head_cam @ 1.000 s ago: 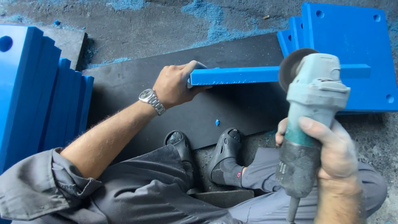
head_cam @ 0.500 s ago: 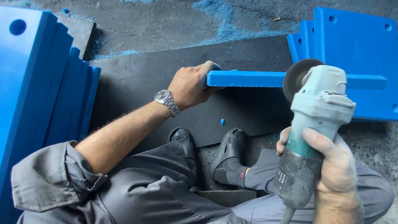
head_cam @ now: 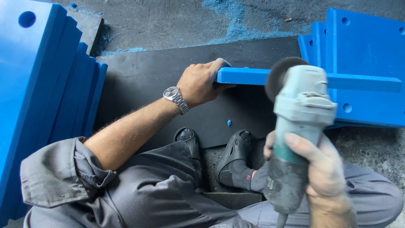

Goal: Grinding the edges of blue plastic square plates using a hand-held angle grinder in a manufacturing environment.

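My left hand point(head_cam: 201, 82), with a metal watch on the wrist, grips the near end of a blue plastic plate point(head_cam: 244, 76) that stands on edge over a black mat point(head_cam: 147, 80). My right hand point(head_cam: 320, 169) holds a grey-green angle grinder point(head_cam: 301, 122) by its body. The grinder's dark disc point(head_cam: 276, 76) sits right at the plate's top edge; I cannot tell whether it touches.
A row of blue plates point(head_cam: 46, 88) leans at the left. More blue plates with holes point(head_cam: 367, 55) lie at the right. Blue shavings point(head_cam: 236, 25) dust the concrete floor beyond the mat. My black shoes point(head_cam: 236, 147) rest at the mat's near edge.
The view has drifted, so everything sits a little further right in the frame. Both hands keep their holds. The grinder has come slightly lower and closer to the camera.
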